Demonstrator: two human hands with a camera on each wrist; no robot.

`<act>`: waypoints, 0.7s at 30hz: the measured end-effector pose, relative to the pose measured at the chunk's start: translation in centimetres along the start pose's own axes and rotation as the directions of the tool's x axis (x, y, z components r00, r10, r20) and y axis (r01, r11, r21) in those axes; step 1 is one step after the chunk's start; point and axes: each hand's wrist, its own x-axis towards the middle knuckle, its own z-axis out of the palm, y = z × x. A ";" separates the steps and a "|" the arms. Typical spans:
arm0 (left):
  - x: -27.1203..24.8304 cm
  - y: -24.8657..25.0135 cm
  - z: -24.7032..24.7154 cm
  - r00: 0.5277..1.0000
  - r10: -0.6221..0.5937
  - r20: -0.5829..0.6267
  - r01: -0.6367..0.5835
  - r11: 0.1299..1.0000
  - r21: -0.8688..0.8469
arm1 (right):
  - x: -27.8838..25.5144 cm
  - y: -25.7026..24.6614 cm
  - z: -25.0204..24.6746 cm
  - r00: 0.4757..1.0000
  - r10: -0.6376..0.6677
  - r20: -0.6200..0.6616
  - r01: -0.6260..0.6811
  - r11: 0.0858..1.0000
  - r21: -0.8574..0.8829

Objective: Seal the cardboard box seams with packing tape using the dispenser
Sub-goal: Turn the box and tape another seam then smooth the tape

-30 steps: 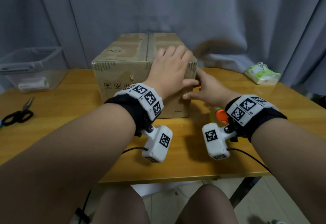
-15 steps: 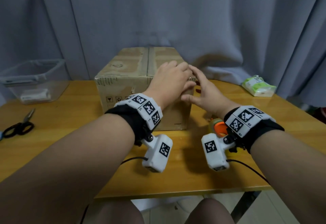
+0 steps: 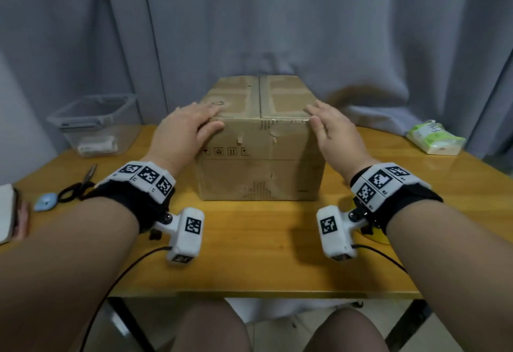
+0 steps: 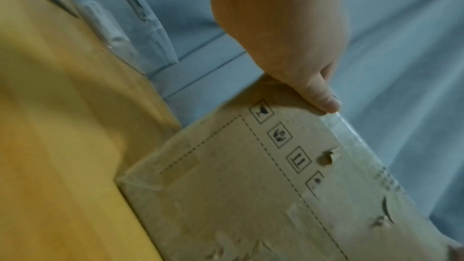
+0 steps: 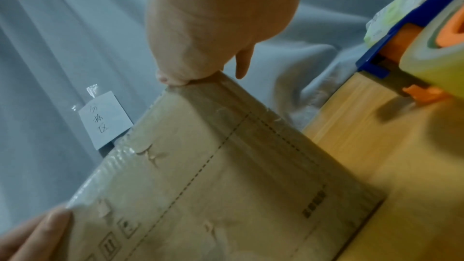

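The cardboard box (image 3: pixel 258 157) stands in the middle of the table with its top flaps closed and old clear tape along its edges. My left hand (image 3: pixel 191 127) lies flat on the near left top corner, thumb down on the front face (image 4: pixel 251 195). My right hand (image 3: pixel 330 127) touches the near right top corner with straight fingers (image 5: pixel 213 27). The tape dispenser (image 5: pixel 426 47), with a blue frame, an orange core and a yellowish roll, lies on the table to the right of the box. In the head view my right wrist hides nearly all of it.
A clear plastic bin (image 3: pixel 94 124) stands at the back left. Scissors (image 3: pixel 80 185) and a small blue object (image 3: pixel 45 201) lie at the left. A green tissue pack (image 3: pixel 434 138) lies at the back right. A grey curtain hangs close behind the box.
Both hands were together at the box's near right corner. They have spread apart to the two near top corners, and the box now faces me squarely.
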 end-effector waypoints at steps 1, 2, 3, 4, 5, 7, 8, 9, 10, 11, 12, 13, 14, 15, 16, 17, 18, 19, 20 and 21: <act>-0.4 -0.1 0.0 0.997 -0.076 0.002 0.076 0.994 -0.079 | -0.1 -0.4 0.0 0.999 0.040 0.003 -0.040 0.999 0.022; -0.7 0.0 -0.1 0.993 -0.121 -0.009 0.119 0.983 -0.140 | -0.2 -0.8 0.1 0.996 0.083 0.018 -0.083 0.996 0.033; -0.9 0.4 -0.1 0.990 -0.137 -0.029 0.130 0.977 -0.167 | -0.2 -1.1 0.2 0.991 0.125 0.041 -0.126 0.991 0.032; -1.1 0.8 -0.3 0.990 -0.137 -0.046 0.127 0.977 -0.172 | -0.2 -1.3 0.2 0.983 0.170 0.069 -0.172 0.985 0.022; -1.3 1.3 -0.6 0.989 -0.133 -0.058 0.122 0.979 -0.163 | -0.1 -1.3 0.1 0.970 0.222 0.096 -0.223 0.975 0.003; -1.9 2.5 -1.2 0.990 -0.113 -0.084 0.103 0.987 -0.124 | 0.1 -1.2 -0.7 0.922 0.359 0.144 -0.357 0.933 -0.038; -2.4 3.1 -1.4 0.991 -0.095 -0.100 0.084 0.991 -0.106 | 0.2 -1.3 -1.3 0.888 0.428 0.166 -0.426 0.903 -0.050; -2.8 3.8 -1.6 0.991 -0.074 -0.114 0.064 0.994 -0.094 | 0.2 -1.4 -1.9 0.859 0.476 0.187 -0.475 0.878 -0.056; -3.3 4.5 -1.7 0.991 -0.056 -0.120 0.046 0.995 -0.087 | 0.2 -1.8 -2.2 0.841 0.498 0.212 -0.497 0.866 -0.061; -3.7 5.1 -1.9 0.991 -0.038 -0.127 0.028 0.996 -0.080 | 0.2 -2.5 -2.3 0.833 0.497 0.243 -0.496 0.865 -0.067; -4.0 5.7 -2.2 0.991 -0.021 -0.134 0.010 0.997 -0.076 | 0.1 -3.4 -2.3 0.831 0.482 0.279 -0.481 0.873 -0.076; -4.2 6.3 -2.5 0.991 -0.008 -0.137 -0.004 0.997 -0.082 | 0.0 -4.4 -2.1 0.831 0.461 0.313 -0.457 0.885 -0.089; -4.4 6.9 -2.9 0.991 0.004 -0.137 -0.019 0.994 -0.106 | -0.1 -5.2 -1.9 0.831 0.442 0.339 -0.434 0.895 -0.101; -4.6 7.4 -3.0 0.991 0.014 -0.133 -0.034 0.989 -0.146 | -0.3 -6.0 -1.8 0.834 0.421 0.358 -0.408 0.906 -0.114; -4.8 7.8 -3.1 0.992 0.020 -0.121 -0.045 0.977 -0.208 | -0.6 -6.5 -1.9 0.843 0.391 0.370 -0.371 0.920 -0.126; -4.7 7.9 -3.0 0.996 0.005 -0.094 -0.033 0.954 -0.299 | -0.8 -6.9 -2.0 0.857 0.350 0.379 -0.324 0.937 -0.131; -4.5 7.8 -2.9 0.998 -0.025 -0.061 -0.003 0.906 -0.422 | -0.9 -7.2 -2.2 0.871 0.303 0.387 -0.272 0.953 -0.133; -4.3 7.5 -2.8 0.998 -0.060 -0.031 0.033 0.836 -0.547 | -1.0 -7.6 -2.2 0.879 0.262 0.398 -0.221 0.964 -0.146; -4.0 7.0 -2.7 0.996 -0.084 -0.006 0.061 0.770 -0.635 | -0.9 -8.1 -1.9 0.882 0.236 0.408 -0.178 0.968 -0.175; -3.6 6.5 -2.8 0.995 -0.096 0.014 0.081 0.737 -0.671 | -0.8 -8.8 -1.6 0.881 0.230 0.414 -0.149 0.964 -0.220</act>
